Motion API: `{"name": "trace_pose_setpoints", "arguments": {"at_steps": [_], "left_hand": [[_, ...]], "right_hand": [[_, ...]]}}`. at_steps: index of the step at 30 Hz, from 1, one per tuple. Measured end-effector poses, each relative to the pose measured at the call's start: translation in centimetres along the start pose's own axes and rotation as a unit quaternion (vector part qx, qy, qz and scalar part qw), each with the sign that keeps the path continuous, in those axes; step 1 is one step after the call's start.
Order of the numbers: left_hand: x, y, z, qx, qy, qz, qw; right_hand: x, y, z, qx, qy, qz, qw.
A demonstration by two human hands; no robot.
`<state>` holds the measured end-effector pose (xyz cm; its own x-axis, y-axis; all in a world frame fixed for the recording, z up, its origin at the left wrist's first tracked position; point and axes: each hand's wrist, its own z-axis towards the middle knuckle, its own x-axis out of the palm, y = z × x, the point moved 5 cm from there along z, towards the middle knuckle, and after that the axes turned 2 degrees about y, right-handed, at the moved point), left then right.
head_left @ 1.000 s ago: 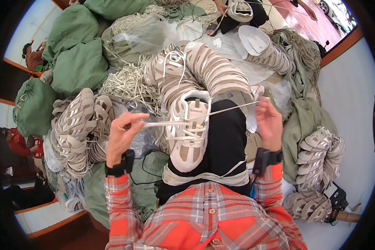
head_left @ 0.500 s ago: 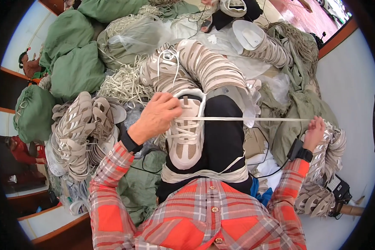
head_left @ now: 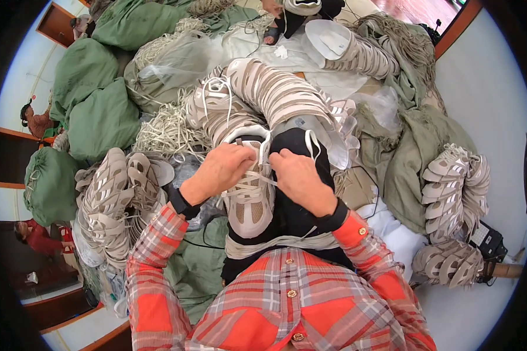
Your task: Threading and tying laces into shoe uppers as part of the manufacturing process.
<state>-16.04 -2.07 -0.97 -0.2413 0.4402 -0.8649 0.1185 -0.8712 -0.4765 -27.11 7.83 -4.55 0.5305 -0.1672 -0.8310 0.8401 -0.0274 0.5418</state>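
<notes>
No words or numbers can be read. The tongue [head_left: 252,142] of the shoe [head_left: 250,206] is partly covered by the left hand [head_left: 225,167], and no lettering can be made out on the part that shows. The pale end piece [head_left: 328,41] of the far stack bears faint marks, too small to read. Any print on the keyed black-and-white device [head_left: 485,238] at the right is likewise too small to make out.
</notes>
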Motion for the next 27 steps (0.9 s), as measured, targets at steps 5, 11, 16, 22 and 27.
{"name": "trace_pose_setpoints", "arguments": {"at_steps": [5,11,16,22,27], "left_hand": [[0.7,0.4,1.2,-0.108,0.041,-0.042,0.992],[1.7,1.0,1.2,-0.155,0.006,-0.030,0.987],[1.6,0.4,1.4,-0.163,0.017,-0.025,0.986],[2.2,0.5,0.9,-0.131,0.013,-0.051,0.990],[2.2,-0.1,1.0,-0.054,0.086,0.133,0.986]], "right_hand": [[-0.7,1.1,-0.4,-0.007,-0.069,-0.042,0.997],[-0.3,0.1,0.7,-0.002,-0.026,-0.040,0.999],[0.0,0.6,1.0,-0.003,-0.048,-0.004,0.999],[0.1,0.3,1.4,-0.003,-0.037,0.104,0.994],[-0.2,0.4,1.3,0.076,0.033,0.177,0.981]]}}
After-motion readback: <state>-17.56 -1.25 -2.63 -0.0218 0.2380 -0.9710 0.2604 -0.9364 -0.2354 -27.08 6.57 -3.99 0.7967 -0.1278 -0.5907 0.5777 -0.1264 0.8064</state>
